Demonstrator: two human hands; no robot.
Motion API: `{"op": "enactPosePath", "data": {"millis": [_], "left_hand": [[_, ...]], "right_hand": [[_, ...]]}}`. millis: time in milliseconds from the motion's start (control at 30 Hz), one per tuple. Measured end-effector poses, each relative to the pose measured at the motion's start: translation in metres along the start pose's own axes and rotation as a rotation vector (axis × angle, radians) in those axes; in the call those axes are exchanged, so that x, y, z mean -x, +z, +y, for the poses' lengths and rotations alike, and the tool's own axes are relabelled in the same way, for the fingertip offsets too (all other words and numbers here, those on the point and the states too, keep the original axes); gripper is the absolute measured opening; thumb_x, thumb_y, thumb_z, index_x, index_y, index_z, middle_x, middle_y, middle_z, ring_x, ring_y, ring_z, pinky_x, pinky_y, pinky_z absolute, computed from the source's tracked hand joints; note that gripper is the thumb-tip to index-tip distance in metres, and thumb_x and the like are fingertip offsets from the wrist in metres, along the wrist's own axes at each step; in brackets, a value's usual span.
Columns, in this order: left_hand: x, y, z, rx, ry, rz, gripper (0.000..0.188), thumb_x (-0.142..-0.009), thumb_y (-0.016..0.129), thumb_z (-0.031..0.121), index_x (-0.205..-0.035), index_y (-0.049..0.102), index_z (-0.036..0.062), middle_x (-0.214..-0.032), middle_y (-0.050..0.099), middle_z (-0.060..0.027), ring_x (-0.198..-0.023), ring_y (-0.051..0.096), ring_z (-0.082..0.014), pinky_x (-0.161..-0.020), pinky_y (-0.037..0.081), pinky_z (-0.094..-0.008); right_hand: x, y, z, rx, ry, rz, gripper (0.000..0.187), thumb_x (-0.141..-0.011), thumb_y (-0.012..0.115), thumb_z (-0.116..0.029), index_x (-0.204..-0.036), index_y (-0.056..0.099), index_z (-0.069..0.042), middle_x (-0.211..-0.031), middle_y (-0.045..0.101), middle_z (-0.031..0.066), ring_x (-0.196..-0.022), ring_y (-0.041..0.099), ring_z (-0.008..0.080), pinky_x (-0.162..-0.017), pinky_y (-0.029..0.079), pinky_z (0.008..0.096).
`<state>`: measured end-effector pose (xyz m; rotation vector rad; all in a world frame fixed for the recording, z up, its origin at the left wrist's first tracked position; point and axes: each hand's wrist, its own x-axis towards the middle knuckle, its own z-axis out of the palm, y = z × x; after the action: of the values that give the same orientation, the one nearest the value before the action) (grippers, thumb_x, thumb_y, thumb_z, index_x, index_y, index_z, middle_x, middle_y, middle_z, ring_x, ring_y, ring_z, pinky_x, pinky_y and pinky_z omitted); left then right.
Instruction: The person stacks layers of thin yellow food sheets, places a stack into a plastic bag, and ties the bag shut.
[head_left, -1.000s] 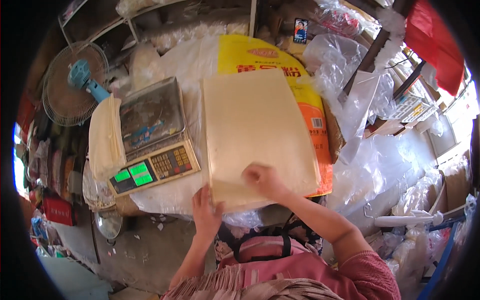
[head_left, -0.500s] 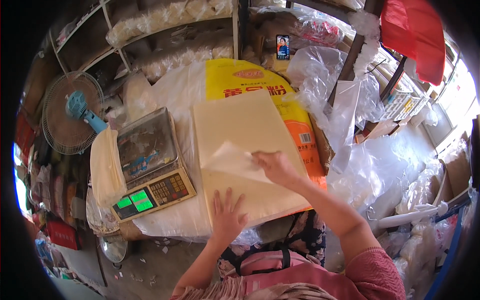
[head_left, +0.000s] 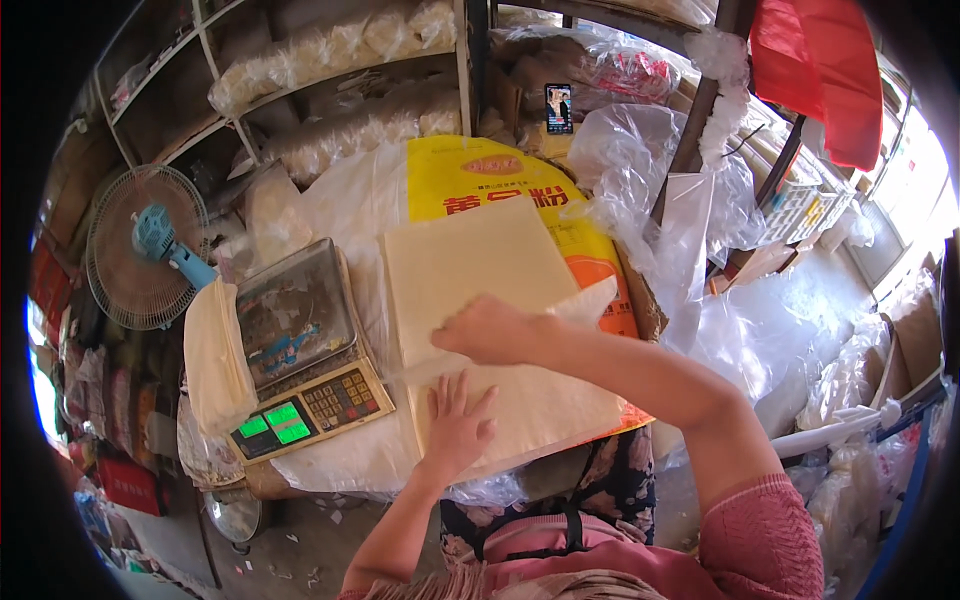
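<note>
A stack of thin cream sheets (head_left: 470, 255) lies in front of me on a yellow and orange printed sack (head_left: 430, 170). My left hand (head_left: 458, 425) rests flat on the near left part of the stack, fingers spread. Over the stack's left side, my right hand (head_left: 485, 330) is closed on the top cream sheet, though its fingertips are partly hidden. A raised corner of a sheet (head_left: 597, 298) sticks up beyond my right forearm, at the stack's right edge. The forearm covers the middle of the stack.
Left of the stack stands a digital scale (head_left: 300, 310) with lit green displays; folded cream sheets (head_left: 215, 360) hang over its left side. A blue fan (head_left: 150, 240) is farther left. A phone (head_left: 558, 108) stands at the back. Clear plastic film (head_left: 740, 330) heaps up at right.
My right hand has moved left across the stack, carrying the sheet with it, and a corner now rises at the right. My left hand stays on the stack. The view has shifted slightly.
</note>
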<state>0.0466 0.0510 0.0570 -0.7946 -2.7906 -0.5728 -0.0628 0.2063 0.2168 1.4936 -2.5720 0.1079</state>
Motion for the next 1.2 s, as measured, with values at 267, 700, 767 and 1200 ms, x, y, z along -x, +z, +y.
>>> {"op": "enactPosePath", "data": {"millis": [267,700,767,1200], "left_hand": [[-0.018,-0.012,-0.015,0.064,0.016,-0.135,0.052,-0.083,0.063,0.029,-0.134,0.056,0.0248,-0.144,0.041,-0.0225,-0.139,0.023,-0.0482,-0.112,0.02,-0.0611],[-0.089,0.009,-0.036,-0.17,-0.214,-0.094,0.061,-0.093,0.041,0.055,-0.148,0.037,0.0289,-0.159,0.019,-0.0146,-0.146,0.011,-0.0401,-0.116,0.005,-0.0588],[-0.084,0.006,-0.038,-0.153,-0.24,-0.115,0.061,-0.093,0.041,0.055,-0.147,0.037,0.0289,-0.159,0.019,-0.0142,-0.147,0.009,-0.0398,-0.117,0.003,-0.0582],[-0.061,-0.005,-0.043,0.433,-0.153,0.285,0.043,-0.088,0.06,0.027,-0.129,0.055,0.0129,-0.141,0.045,-0.0142,-0.135,0.036,-0.0349,-0.112,0.029,-0.0506]], "right_hand": [[-0.007,-0.086,0.018,0.146,0.171,0.403,0.017,-0.077,0.056,-0.006,-0.093,0.059,-0.01,-0.079,0.063,0.0085,-0.074,0.066,0.0317,-0.062,0.051,0.0443],[0.001,-0.101,0.054,0.174,0.243,0.431,0.028,-0.075,0.054,0.0,-0.101,0.061,-0.009,-0.09,0.066,0.0106,-0.078,0.066,0.0331,-0.068,0.052,0.0444],[0.014,-0.128,0.027,0.164,0.261,0.476,0.03,-0.074,0.055,0.001,-0.102,0.061,-0.008,-0.091,0.066,0.0108,-0.077,0.066,0.0325,-0.066,0.052,0.0426],[0.123,-0.049,-0.071,-0.013,0.2,0.271,0.047,-0.071,0.061,-0.003,-0.117,0.056,0.002,-0.107,0.063,0.0121,-0.087,0.067,0.0253,-0.069,0.056,0.0328]]}}
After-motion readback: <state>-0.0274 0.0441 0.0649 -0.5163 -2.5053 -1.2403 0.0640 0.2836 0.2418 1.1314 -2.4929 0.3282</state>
